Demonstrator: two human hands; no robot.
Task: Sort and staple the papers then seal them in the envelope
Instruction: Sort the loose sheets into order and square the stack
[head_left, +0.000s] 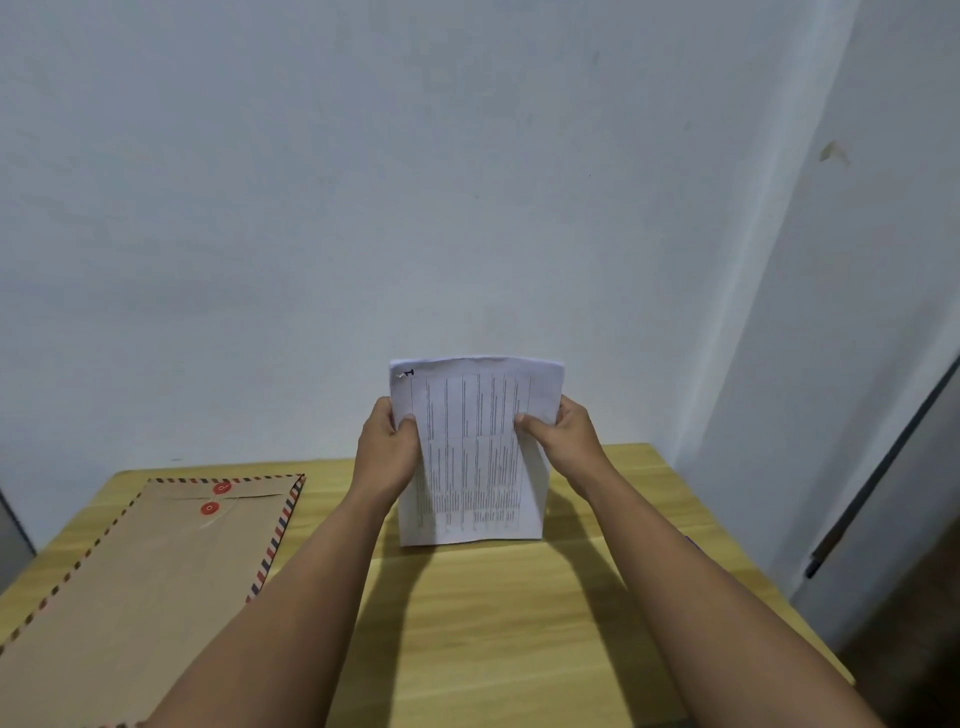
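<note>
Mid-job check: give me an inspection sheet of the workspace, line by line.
Surface: wooden table, against a pale wall.
Job's things: stack of papers held upright, bottom edge at the tabletop; brown envelope with string-tie buttons lying flat on the left. No stapler seen.
Clutter: small bluish object by the right forearm, mostly hidden.
Hands: left hand grips the stack's left edge; right hand grips its right edge.
Cables: nothing seen.
Surroundings: grey panel with a dark strip at right.
</note>
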